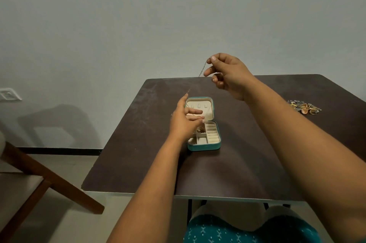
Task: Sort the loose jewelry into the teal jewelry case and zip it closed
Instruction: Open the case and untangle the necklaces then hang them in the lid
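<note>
The teal jewelry case (204, 146) lies open in the middle of the dark table, its cream lid tilted back and its compartments facing up. A thin chain necklace (201, 71) is stretched in the air above the case. My right hand (227, 74) pinches its upper end, raised behind the case. Over the case's left side, my left hand (183, 121) holds the chain's lower end between thumb and fingers. Some gold pieces (200, 130) sit in a left compartment, partly hidden by my left hand.
A pile of loose jewelry (304, 107) lies near the table's right edge. The dark table (227, 173) ends close to my lap. A wooden chair (39, 175) stands to the left on the floor. A plain wall is behind.
</note>
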